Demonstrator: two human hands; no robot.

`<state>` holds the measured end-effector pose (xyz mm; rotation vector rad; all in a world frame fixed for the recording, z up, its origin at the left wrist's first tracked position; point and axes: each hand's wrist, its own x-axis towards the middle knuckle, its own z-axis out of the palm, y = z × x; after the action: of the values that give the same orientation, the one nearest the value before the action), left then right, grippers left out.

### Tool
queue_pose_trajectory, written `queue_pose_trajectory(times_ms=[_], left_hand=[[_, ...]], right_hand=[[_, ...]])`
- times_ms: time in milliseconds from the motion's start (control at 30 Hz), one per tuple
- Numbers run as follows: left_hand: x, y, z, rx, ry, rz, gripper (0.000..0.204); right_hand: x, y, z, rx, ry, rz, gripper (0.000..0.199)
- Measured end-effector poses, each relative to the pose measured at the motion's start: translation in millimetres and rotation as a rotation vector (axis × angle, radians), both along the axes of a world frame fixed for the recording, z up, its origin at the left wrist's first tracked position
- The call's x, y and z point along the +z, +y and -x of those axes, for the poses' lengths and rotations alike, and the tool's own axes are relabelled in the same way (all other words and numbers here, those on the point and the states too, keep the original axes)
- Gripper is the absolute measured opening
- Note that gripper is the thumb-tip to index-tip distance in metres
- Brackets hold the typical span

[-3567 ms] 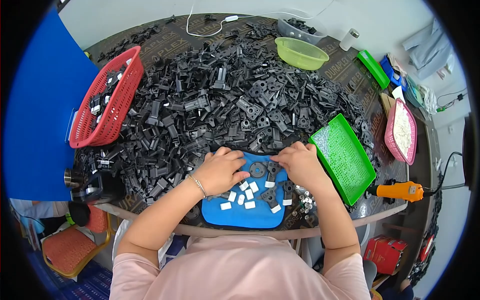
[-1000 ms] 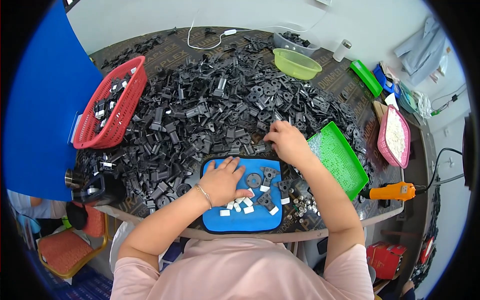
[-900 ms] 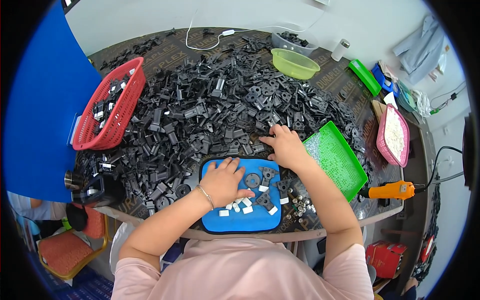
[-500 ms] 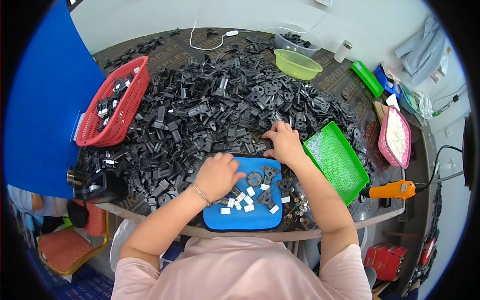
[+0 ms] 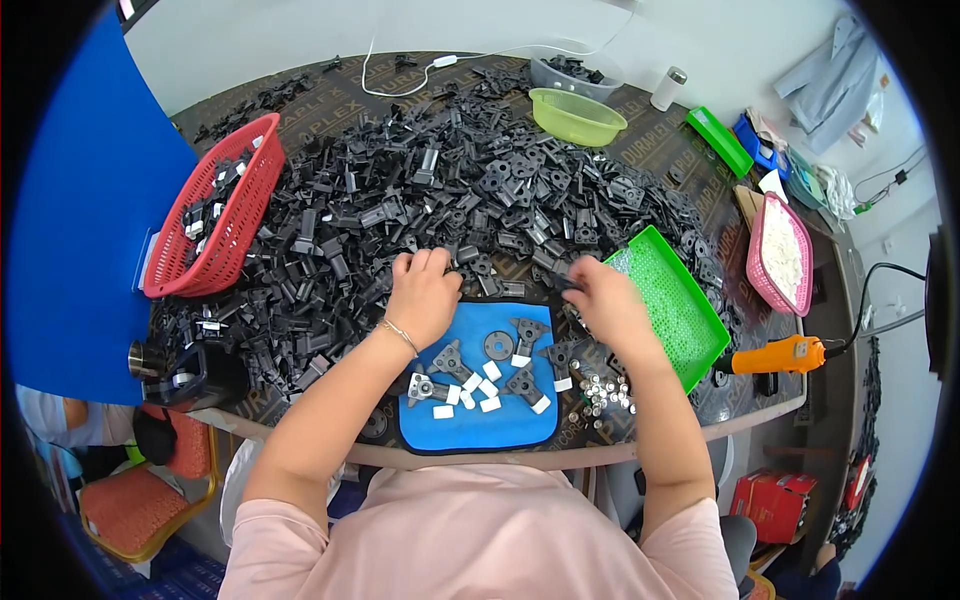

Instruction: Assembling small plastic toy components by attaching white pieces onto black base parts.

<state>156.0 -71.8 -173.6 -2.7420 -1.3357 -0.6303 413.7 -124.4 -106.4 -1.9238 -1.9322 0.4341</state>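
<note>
At one table (image 5: 655,155), two hands (image 5: 422,295) (image 5: 610,308), one mat (image 5: 478,430)

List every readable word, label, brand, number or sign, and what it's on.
Dark table: large tan lettering, repeated; legible, but I won't copy the wording.
Orange tool: marks too small to read.
Red box, lower right: printing too small to read.
Black parts: any markings too small to read.

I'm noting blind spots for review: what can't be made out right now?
In the head view:
Left hand: its back hides whatever lies beneath the palm.
Right hand: blurred, and so is the dark part at its fingertips.
Red basket: its wall hides the lower contents.
Black object: cut off by the picture's right rim.
</note>
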Motion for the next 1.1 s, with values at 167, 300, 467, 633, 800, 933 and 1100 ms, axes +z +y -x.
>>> queue_pose_trajectory(times_ms=[167,300,467,633,800,933,1100], left_hand=[[12,3,12,0.015,-0.254,0.166,0.011],[22,-2,25,0.057,-0.733,0.343,0.013],[64,-44,37,-0.063,-0.755,0.262,0.009],[68,-87,57,-0.293,-0.46,0.015,0.022],[67,-103,71,-0.219,-1.012,0.556,0.035],[68,-81,99,0.108,-0.743,0.377,0.028],[50,-66,112,0.294,-0.352,0.087,0.031]], right_hand=[[16,-74,-30,0.074,-0.29,0.265,0.031],[20,-75,-3,0.143,-0.242,0.07,0.03],[10,-57,76,0.22,0.937,0.389,0.037],[-16,-48,132,0.142,1.489,0.491,0.03],[-17,-50,124,0.047,1.554,0.476,0.026],[-16,-59,83,-0.065,1.516,0.137,0.027],[-34,-98,29,-0.367,1.566,0.108,0.027]])
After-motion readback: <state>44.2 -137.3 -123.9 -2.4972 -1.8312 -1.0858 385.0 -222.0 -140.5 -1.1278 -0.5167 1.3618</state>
